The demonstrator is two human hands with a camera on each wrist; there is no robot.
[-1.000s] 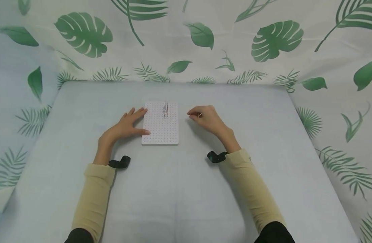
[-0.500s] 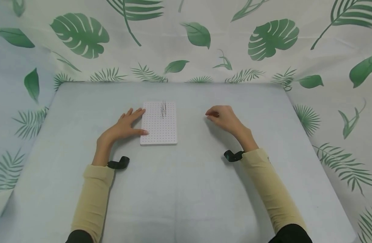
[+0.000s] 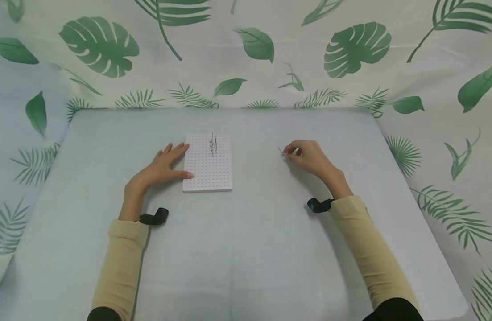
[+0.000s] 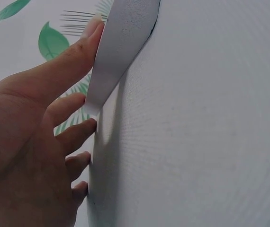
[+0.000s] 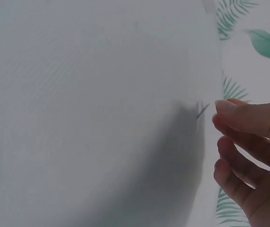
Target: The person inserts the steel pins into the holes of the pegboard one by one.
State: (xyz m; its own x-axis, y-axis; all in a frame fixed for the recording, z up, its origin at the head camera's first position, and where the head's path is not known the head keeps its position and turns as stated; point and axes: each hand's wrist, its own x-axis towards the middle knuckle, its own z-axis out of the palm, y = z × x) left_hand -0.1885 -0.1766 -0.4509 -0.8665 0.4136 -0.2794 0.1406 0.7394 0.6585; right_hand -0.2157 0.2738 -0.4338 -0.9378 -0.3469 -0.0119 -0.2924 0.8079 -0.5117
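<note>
A white board [image 3: 207,178] with rows of small holes lies on the table. Several thin dark needles [image 3: 213,145] show near its far edge, some of the lines perhaps shadows. My left hand [image 3: 155,169] spreads its fingers along the board's left side, thumb on top near the front corner; the left wrist view shows the thumb [image 4: 73,56] against the board's edge [image 4: 121,42]. Right of the board, my right hand [image 3: 310,156] brings thumb and index finger together, and a needle [image 3: 280,150] sticks out at their tips. In the right wrist view that needle [image 5: 202,111] appears just off the fingertips.
A white-covered table [image 3: 229,249] spreads around both hands. Behind it hangs a leaf-patterned cloth [image 3: 294,40]. A black wrist camera [image 3: 155,217] sits on the left wrist, another [image 3: 320,205] on the right.
My right hand has moved rightward, away from the board, and a needle is now visible at its fingertips. The left hand stays at the board. The whole view shifts slightly.
</note>
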